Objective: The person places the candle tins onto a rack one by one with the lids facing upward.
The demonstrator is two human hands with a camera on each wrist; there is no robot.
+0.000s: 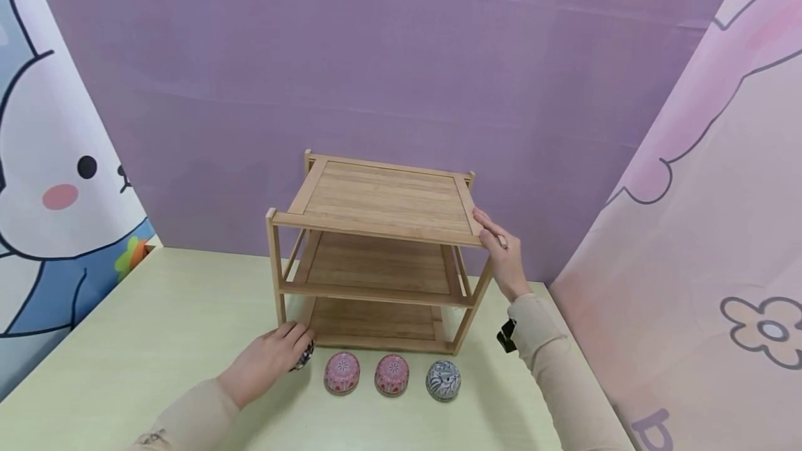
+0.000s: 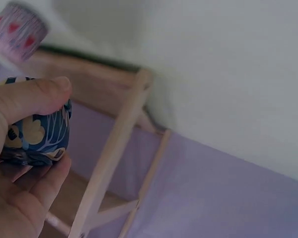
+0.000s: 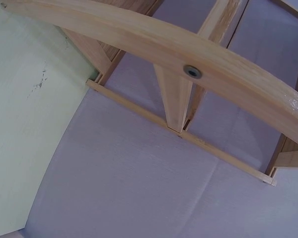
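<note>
A three-tier wooden shelf rack (image 1: 382, 193) stands on the table against the purple backdrop. My left hand (image 1: 268, 360) is by its front left foot and grips a small round tin (image 2: 42, 136) between thumb and fingers. That tin is dark blue with pale flower patterns; in the head view the hand hides most of it. My right hand (image 1: 506, 259) holds the rack's upper front right corner. In front of the rack, two pink tins (image 1: 342, 373) and a grey-and-white tin (image 1: 443, 381) stand in a row.
The pale green table (image 1: 182, 319) carries everything. A purple backdrop (image 1: 388, 54) rises behind the rack. Cartoon-printed panels stand at the left (image 1: 56, 159) and right (image 1: 708, 249). In the right wrist view, a side post (image 3: 188, 54) of the rack crosses the upper part.
</note>
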